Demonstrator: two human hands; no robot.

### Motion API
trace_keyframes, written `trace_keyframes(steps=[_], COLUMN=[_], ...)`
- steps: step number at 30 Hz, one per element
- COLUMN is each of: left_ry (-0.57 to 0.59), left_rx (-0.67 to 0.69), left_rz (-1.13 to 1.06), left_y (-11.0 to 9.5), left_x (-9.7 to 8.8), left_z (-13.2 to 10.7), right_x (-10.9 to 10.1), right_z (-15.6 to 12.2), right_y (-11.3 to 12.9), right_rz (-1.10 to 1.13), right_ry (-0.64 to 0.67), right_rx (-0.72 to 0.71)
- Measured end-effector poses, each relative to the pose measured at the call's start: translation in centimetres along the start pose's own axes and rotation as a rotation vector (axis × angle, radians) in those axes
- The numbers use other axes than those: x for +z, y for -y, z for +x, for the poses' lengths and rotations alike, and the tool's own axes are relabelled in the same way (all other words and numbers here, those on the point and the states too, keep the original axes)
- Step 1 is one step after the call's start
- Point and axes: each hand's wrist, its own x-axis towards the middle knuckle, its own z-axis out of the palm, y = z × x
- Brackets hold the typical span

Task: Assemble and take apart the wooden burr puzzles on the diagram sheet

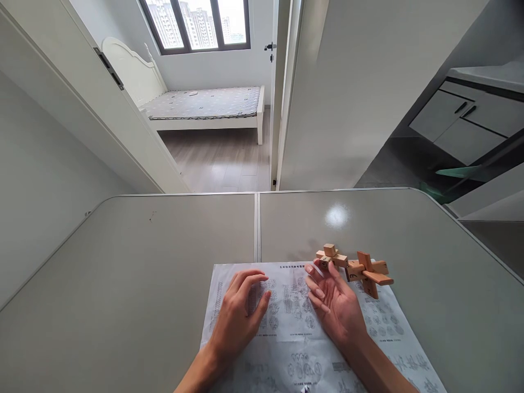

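A printed instruction sheet lies on the grey table in front of me. My left hand rests palm down on the sheet with its fingers spread, holding nothing. My right hand is palm up and open, its fingertips touching a wooden interlocking puzzle of crossed bars. The puzzle sits at the sheet's far right corner, partly on the bare table.
A seam runs down the table's middle, where two tops meet. Beyond the far edge an open doorway shows a bedroom with a bed and window. Dark cabinets stand at the right.
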Motion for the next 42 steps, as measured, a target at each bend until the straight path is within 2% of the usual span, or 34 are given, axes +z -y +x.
trace_keyframes(steps=[42], left_ry=[0.02], left_rx=[-0.006], left_rz=[-0.007], left_y=[0.02], left_x=[-0.01], left_z=[0.05], right_x=[0.38], right_z=[0.01], right_y=[0.22], right_rz=[0.046], right_ry=[0.007], right_rx=[0.025])
